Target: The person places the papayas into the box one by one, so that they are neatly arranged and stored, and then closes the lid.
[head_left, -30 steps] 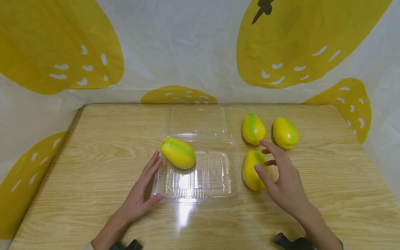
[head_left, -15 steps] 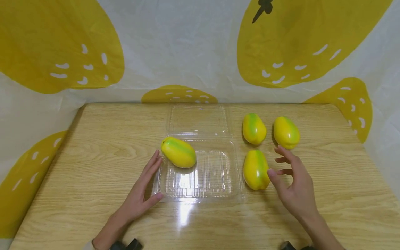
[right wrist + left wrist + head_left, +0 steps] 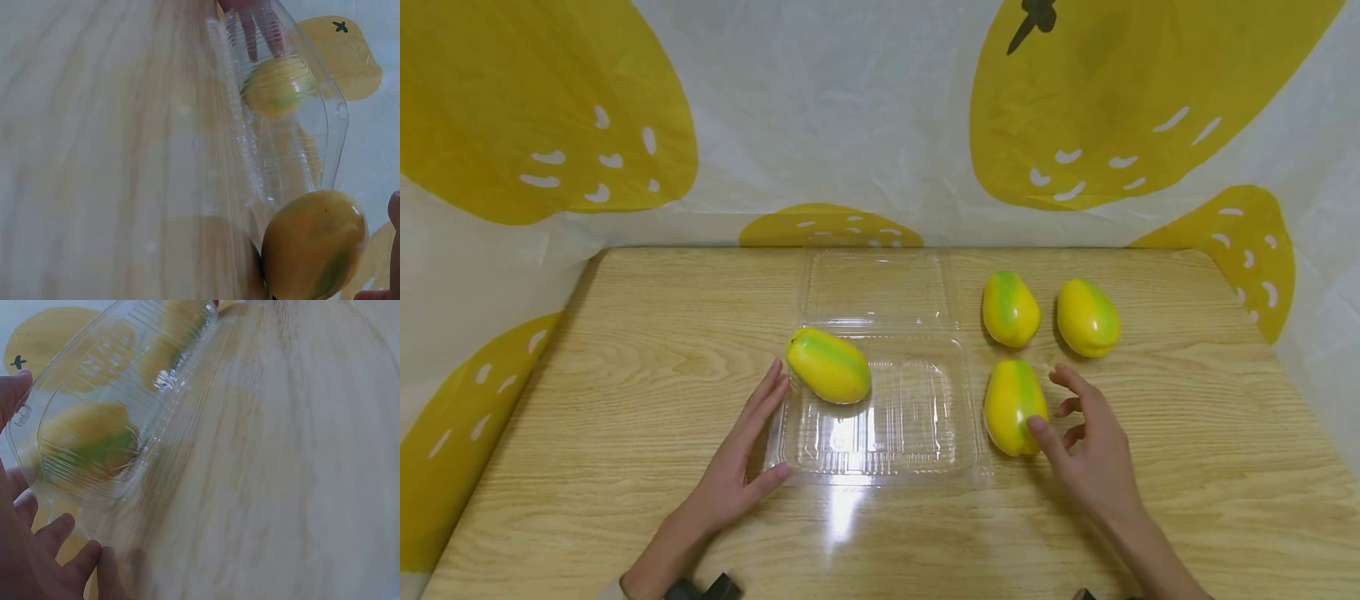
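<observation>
Low in the frame, the left hand [image 3: 733, 471] lies flat on the wooden counter [image 3: 625, 400], its straight fingers against the left edge of the clear plastic box [image 3: 880, 408]. The right hand [image 3: 1090, 450], at the lower right, is relaxed and open, and its thumb tip touches the nearest mango [image 3: 1013, 407], which lies on the counter just right of the box. One mango in the box [image 3: 828, 365] rests in its upper left corner. Farther back, toward the upper right, two more mangoes [image 3: 1011, 307] lie side by side. The open lid [image 3: 874, 287] lies flat behind the box.
</observation>
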A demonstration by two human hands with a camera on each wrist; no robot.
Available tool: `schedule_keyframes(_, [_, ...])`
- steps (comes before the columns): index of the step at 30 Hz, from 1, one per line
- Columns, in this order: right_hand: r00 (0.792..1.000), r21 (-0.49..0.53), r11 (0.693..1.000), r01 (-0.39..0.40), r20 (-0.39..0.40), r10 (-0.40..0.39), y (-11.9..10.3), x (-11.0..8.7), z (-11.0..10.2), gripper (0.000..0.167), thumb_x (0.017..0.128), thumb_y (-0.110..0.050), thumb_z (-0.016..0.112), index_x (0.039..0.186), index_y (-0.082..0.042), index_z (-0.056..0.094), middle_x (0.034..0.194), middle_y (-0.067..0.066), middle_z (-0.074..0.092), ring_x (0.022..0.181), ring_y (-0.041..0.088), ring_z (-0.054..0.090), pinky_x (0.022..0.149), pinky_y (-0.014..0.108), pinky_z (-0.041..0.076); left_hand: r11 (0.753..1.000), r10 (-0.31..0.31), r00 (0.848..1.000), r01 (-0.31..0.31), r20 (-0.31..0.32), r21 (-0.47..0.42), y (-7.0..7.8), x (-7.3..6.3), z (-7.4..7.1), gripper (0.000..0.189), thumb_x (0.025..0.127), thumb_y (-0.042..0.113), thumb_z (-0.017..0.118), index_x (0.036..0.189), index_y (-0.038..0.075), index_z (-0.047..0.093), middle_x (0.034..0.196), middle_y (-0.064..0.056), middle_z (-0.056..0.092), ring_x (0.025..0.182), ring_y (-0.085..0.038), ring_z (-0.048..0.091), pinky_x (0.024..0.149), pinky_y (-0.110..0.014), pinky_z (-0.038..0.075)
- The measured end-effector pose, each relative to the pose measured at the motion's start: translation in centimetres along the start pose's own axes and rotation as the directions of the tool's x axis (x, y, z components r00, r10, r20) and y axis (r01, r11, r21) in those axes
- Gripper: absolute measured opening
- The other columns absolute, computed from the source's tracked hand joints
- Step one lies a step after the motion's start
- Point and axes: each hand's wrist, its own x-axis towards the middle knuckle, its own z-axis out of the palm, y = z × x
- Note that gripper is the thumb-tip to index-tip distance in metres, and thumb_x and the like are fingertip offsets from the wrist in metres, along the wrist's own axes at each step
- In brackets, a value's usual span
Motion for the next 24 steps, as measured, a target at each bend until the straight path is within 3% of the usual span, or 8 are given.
schedule_keyframes(7, [1.000, 0.002, 1.000, -0.015, 0.007, 0.015, 0.5, -0.3, 1.1, 0.060, 0.087, -0.012, 0.066, 0.142, -0.005, 0.041, 0.127, 0.014, 0.055, 0.084, 0.006, 0.049, 0.056, 0.013, 0.044, 1.000, -0.002, 1.000, 0.002, -0.003, 0.000, 0.0, 0.0, 0.0, 0.083, 0.081, 0.023, 0.070, 0.148, -0.003, 0.027, 0.157, -0.019, 0.010, 0.143, -0.037, 0.011, 0.116, -0.029, 0.008])
schedule_keyframes(15, [0.996, -0.031, 0.996, -0.086, 0.002, 0.086, 0.5, -0.7, 1.8, 0.062, 0.088, -0.019, 0.065, 0.144, -0.009, 0.040, 0.129, 0.014, 0.054, 0.081, 0.013, 0.052, 0.060, 0.017, 0.044, 1.000, -0.004, 1.000, 0.004, -0.001, 0.008, -0.1, 0.0, 0.1, 0.082, 0.083, 0.026, 0.069, 0.148, -0.002, 0.027, 0.158, -0.019, 0.010, 0.143, -0.037, 0.012, 0.116, -0.030, 0.008])
schedule_keyframes(24, [0.986, -0.015, 0.987, -0.161, 0.050, 0.161, 0.4, -0.4, 2.2, 0.065, 0.088, -0.022, 0.068, 0.145, -0.012, 0.038, 0.134, 0.011, 0.049, 0.082, 0.014, 0.051, 0.065, 0.018, 0.043, 1.000, 0.008, 1.000, -0.008, -0.006, 0.009, 0.1, 0.1, 0.0, 0.082, 0.082, 0.023, 0.069, 0.148, -0.003, 0.027, 0.157, -0.020, 0.011, 0.143, -0.037, 0.012, 0.116, -0.030, 0.009])
